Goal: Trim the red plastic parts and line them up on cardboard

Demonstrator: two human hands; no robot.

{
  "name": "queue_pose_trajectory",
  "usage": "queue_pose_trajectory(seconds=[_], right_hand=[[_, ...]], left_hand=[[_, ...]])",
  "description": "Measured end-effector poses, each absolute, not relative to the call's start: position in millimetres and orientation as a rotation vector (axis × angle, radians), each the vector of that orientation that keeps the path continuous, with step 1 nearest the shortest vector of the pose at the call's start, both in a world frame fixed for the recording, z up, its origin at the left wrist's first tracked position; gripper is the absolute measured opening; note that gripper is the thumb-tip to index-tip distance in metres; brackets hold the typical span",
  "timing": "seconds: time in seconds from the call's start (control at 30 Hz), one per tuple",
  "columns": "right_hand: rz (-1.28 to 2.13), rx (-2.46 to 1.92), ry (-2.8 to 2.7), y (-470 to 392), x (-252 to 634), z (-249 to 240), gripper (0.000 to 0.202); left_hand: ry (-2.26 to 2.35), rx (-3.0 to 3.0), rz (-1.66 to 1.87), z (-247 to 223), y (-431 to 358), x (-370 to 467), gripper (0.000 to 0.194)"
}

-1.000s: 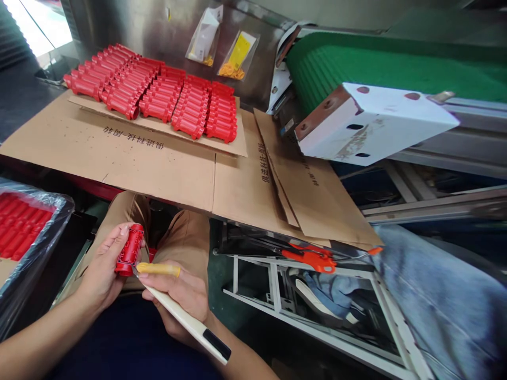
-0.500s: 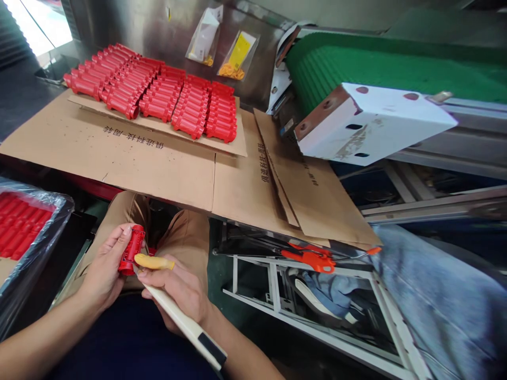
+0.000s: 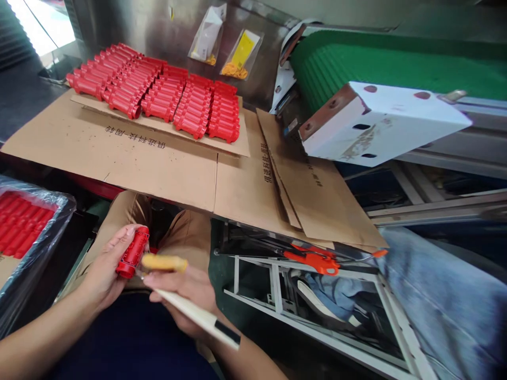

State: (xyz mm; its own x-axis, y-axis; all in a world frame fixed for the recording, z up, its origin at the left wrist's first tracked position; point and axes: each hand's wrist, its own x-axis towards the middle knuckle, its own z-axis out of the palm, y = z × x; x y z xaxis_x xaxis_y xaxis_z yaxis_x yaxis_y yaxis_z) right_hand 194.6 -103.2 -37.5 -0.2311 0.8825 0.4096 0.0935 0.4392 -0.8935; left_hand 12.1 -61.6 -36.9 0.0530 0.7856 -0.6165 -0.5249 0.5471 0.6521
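In the head view my left hand (image 3: 106,269) is closed around a red plastic ribbed tube (image 3: 133,252), which it holds tilted above my lap. My right hand (image 3: 186,295) grips a white-handled knife (image 3: 198,315) with a dark band near the handle's end. Only a small, blurred bit of its tip shows close to the tube's lower end, and I cannot tell whether it touches. A yellow finger cot (image 3: 164,262) covers one digit of the right hand. Rows of similar red tubes (image 3: 158,97) lie on a cardboard sheet (image 3: 227,150) on the table.
At left stands a plastic-lined bin (image 3: 65,203) with more red pieces. Two clear bags (image 3: 240,55) lie at the back. A white metal bracket (image 3: 380,124) juts out before a green conveyor belt (image 3: 380,66). Orange-handled pliers (image 3: 317,259) sit below the table edge, near a person's denim-clad leg (image 3: 443,295).
My right hand and the knife have moved right, slightly away from the red tube. The tube has turned a little in my left hand, showing a smoother side.
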Motion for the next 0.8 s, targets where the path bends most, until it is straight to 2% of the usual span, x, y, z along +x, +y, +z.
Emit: queue_pose_trajectory(seconds=[0.13,0.33,0.8], right_hand=[[0.73,-0.719,-1.858,-105,195,-33,0.028],[0.687,-0.673,-1.886,-99,195,-33,0.032],[0.775,-0.635,-1.854,-97,196,-35,0.015]], left_hand=[[1.046,0.25,0.954,-36,-59,11,0.052],[1.003,0.2,0.879,-37,-61,6,0.05],[0.903,0.326,0.737,-49,-64,1,0.049]])
